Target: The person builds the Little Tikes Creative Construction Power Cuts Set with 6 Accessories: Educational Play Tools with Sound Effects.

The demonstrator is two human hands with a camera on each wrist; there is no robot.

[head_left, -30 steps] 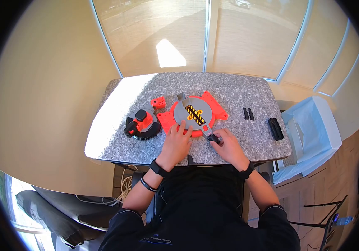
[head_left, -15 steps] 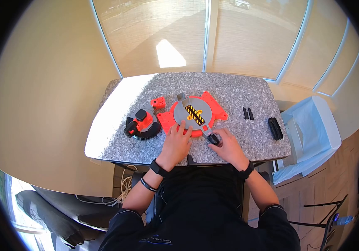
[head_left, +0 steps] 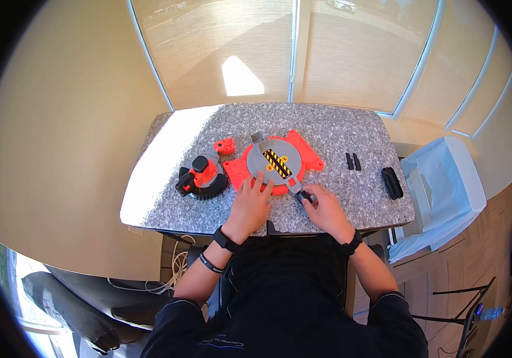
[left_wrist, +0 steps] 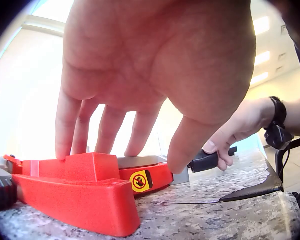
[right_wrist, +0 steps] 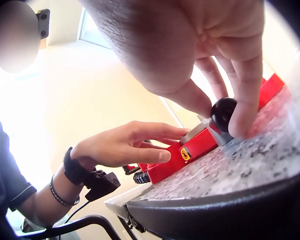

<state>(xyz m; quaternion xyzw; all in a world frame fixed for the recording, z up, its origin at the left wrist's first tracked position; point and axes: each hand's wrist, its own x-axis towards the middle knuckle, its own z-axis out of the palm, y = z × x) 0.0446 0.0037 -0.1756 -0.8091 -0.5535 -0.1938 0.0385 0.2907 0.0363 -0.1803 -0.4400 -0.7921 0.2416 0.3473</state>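
Observation:
A red toy mitre saw base (head_left: 305, 150) lies on the table, its round grey turntable (head_left: 257, 158) marked with a black-and-yellow striped strip (head_left: 278, 163). My left hand (head_left: 251, 206) rests its spread, straight fingers on the near left part of the base; in the left wrist view the thumb reaches down by its front edge. At the front end of the grey arm (head_left: 294, 184), my right hand (head_left: 328, 210) pinches a black knob (right_wrist: 223, 114) between thumb and fingers. From the left wrist side the black knob (left_wrist: 204, 162) shows up against the arm's end.
Left of the base stands the red-and-black saw head (head_left: 205, 172) with its black guard. Beside it lies a small red block (head_left: 225, 146). Two black strips (head_left: 353, 161) and a black case (head_left: 392, 182) lie on the right. A lined bin (head_left: 476, 173) stands off the table's right edge.
The right hand's fingers have shifted slightly on the black knob, which now sits closer in line with the grey arm and is more covered. The left hand stays put.

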